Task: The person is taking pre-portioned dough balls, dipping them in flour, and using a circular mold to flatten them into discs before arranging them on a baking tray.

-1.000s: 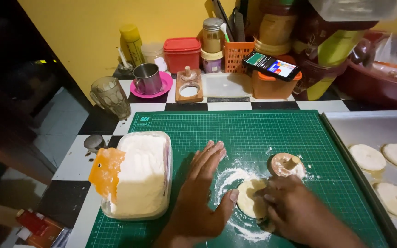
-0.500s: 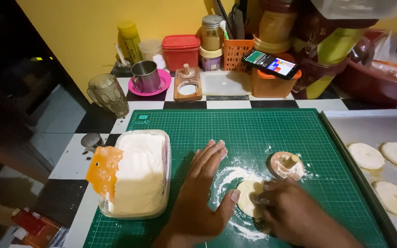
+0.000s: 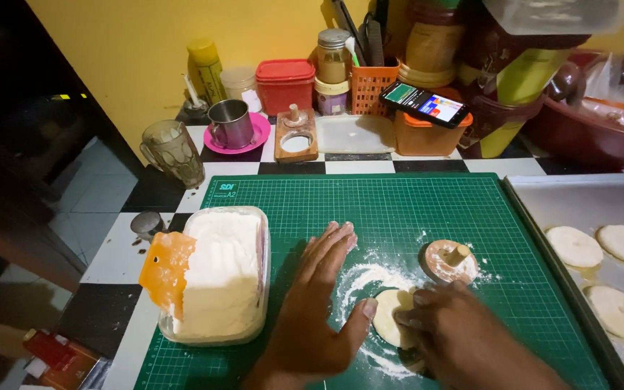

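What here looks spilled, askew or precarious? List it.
A phone lies tilted across an orange tub, overhanging its rim. An orange scraper leans over the edge of the flour container. Loose flour dusts the green cutting mat around the dough disc between the left hand and right hand.
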